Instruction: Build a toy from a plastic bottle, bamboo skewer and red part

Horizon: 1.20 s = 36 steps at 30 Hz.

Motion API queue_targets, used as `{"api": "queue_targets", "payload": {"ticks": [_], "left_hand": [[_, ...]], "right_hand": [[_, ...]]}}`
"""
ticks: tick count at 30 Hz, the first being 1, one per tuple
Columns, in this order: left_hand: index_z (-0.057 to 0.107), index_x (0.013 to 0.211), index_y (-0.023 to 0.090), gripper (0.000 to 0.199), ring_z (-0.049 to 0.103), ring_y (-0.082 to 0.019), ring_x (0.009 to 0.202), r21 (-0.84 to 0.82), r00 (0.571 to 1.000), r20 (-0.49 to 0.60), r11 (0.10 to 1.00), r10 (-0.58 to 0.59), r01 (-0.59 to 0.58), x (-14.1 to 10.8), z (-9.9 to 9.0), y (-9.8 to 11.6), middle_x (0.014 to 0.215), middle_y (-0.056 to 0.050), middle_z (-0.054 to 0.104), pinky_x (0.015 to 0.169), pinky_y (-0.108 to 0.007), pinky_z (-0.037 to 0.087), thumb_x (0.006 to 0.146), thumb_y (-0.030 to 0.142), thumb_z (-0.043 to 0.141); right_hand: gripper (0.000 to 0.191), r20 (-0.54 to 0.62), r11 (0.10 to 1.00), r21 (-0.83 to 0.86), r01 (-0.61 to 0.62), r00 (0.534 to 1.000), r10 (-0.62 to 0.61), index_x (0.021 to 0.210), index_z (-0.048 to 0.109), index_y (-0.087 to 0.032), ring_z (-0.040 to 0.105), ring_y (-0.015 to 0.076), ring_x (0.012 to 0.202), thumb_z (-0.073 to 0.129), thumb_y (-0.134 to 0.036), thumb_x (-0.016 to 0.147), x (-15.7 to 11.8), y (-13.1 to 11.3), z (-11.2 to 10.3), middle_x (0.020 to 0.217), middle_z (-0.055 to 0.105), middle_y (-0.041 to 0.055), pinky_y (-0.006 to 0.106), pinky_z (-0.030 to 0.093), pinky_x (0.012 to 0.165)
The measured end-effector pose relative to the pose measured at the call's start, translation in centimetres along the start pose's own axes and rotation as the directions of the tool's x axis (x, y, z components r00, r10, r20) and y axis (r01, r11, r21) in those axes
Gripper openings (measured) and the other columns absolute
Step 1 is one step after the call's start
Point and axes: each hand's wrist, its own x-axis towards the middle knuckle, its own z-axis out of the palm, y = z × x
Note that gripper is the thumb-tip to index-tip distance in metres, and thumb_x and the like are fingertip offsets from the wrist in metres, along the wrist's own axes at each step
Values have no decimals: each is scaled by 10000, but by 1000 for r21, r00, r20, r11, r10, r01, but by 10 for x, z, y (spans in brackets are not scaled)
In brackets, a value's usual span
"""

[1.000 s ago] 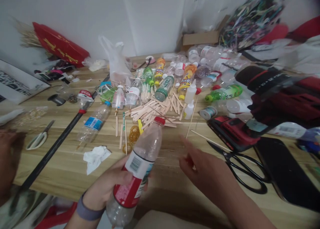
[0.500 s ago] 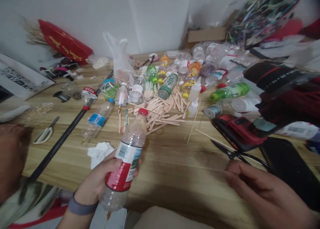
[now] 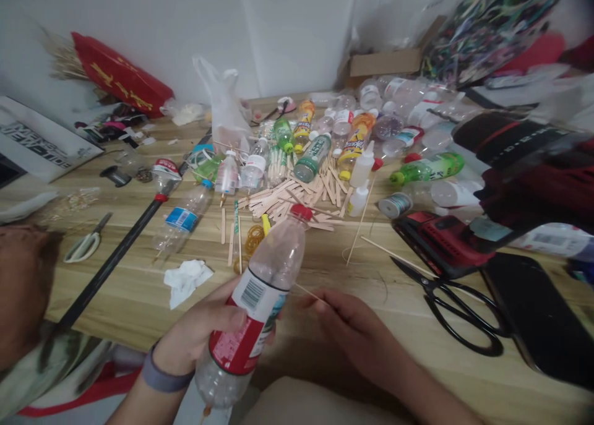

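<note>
My left hand [image 3: 211, 326] is wrapped round a clear plastic bottle [image 3: 263, 261] with a red cap and a red-and-white label. The bottle is tilted, cap end up and away from me. A thin piece with a brownish knob sticks out of its base. Close to the bottle's right side, my right hand [image 3: 355, 329] is closed in a pinch on a thin pale stick [image 3: 310, 292], whose far end reaches the bottle's edge. Whether it touches the bottle I cannot tell. Black-handled scissors [image 3: 457, 317] lie open on the table to the right.
Wooden craft sticks [image 3: 273, 199] lie piled behind the bottle, near rubber bands [image 3: 254, 239]. Many bottles crowd the back. A red-and-black power tool [image 3: 440, 242] and a black phone [image 3: 542, 313] are at right. Another person's arm [image 3: 23, 283] rests at left, near white-handled scissors [image 3: 86, 245].
My right hand has moved left from beside the black scissors to the bottle. My left hand has shifted the bottle slightly right and tilted it further right.
</note>
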Motion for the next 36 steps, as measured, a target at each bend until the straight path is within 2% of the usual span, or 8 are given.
{"api": "queue_targets", "payload": {"ticks": [6, 14, 18, 24, 28, 31, 33, 36], "left_hand": [[707, 998, 161, 445, 698, -193, 700, -10, 993, -116, 1000, 26, -27, -7, -10, -1, 843, -60, 743, 563, -233, 516, 649, 379, 875], [704, 1014, 166, 494, 677, -184, 687, -30, 997, -77, 1000, -6, 3, -9, -10, -4, 828, -41, 716, 539, -219, 500, 603, 360, 899], [701, 1012, 158, 481, 679, -184, 696, -34, 997, -75, 999, 1, -4, -6, -10, -7, 824, -21, 713, 552, -210, 496, 624, 376, 883], [714, 958, 152, 445, 645, -150, 617, -17, 997, -43, 998, -57, 56, 8, 7, -4, 788, -35, 722, 526, -207, 477, 598, 338, 897], [727, 958, 155, 437, 617, -134, 606, 25, 997, -23, 997, -78, 79, 12, 14, -3, 777, -29, 733, 542, -202, 457, 590, 317, 899], [731, 974, 165, 449, 617, -130, 634, 32, 997, -32, 997, -67, 68, 12, 16, -4, 797, -21, 737, 567, -199, 460, 588, 319, 904], [731, 951, 166, 436, 621, -132, 643, 38, 997, -20, 996, -77, 78, 12, 16, -4, 794, -19, 737, 570, -198, 458, 587, 327, 908], [727, 929, 155, 439, 624, -132, 627, 30, 996, -8, 996, -87, 87, 9, 15, -5, 783, -23, 733, 558, -195, 459, 584, 353, 915]], "right_hand": [[401, -63, 993, -110, -40, 997, 33, 679, 572, -212, 278, 114, 508, 515, -496, 957, -22, -4, -30, 568, 349, -65, 234, 222, 443], [338, -189, 959, -279, -46, 982, -8, 738, 740, -253, 547, 174, 556, 565, -461, 939, -44, -14, -58, 633, 648, 16, 264, 422, 501], [359, -207, 937, -348, -21, 977, -55, 735, 728, -246, 622, 200, 587, 523, -449, 950, -40, -16, -52, 651, 695, 32, 277, 462, 527], [337, -60, 846, -527, 81, 989, -132, 689, 605, -223, 608, 159, 547, 436, -283, 974, -16, -18, -18, 607, 670, 0, 243, 400, 509], [263, -89, 718, -674, 174, 946, -313, 936, 668, -196, 625, 154, 467, 409, -215, 981, -7, -20, -5, 580, 687, -16, 254, 363, 464], [351, -183, 484, -863, 145, 803, -567, 1267, 582, -88, 594, 168, 387, 379, -177, 995, -3, -23, -7, 523, 652, -25, 287, 329, 429], [415, -163, 341, -936, 92, 744, -648, 1364, 521, -57, 613, 180, 401, 361, -141, 990, 1, -23, -11, 537, 666, -9, 303, 307, 425], [467, -231, 313, -948, -58, 800, -553, 1391, 524, -43, 627, 210, 403, 338, -144, 975, 7, -19, -16, 546, 690, 31, 312, 270, 413]]}}
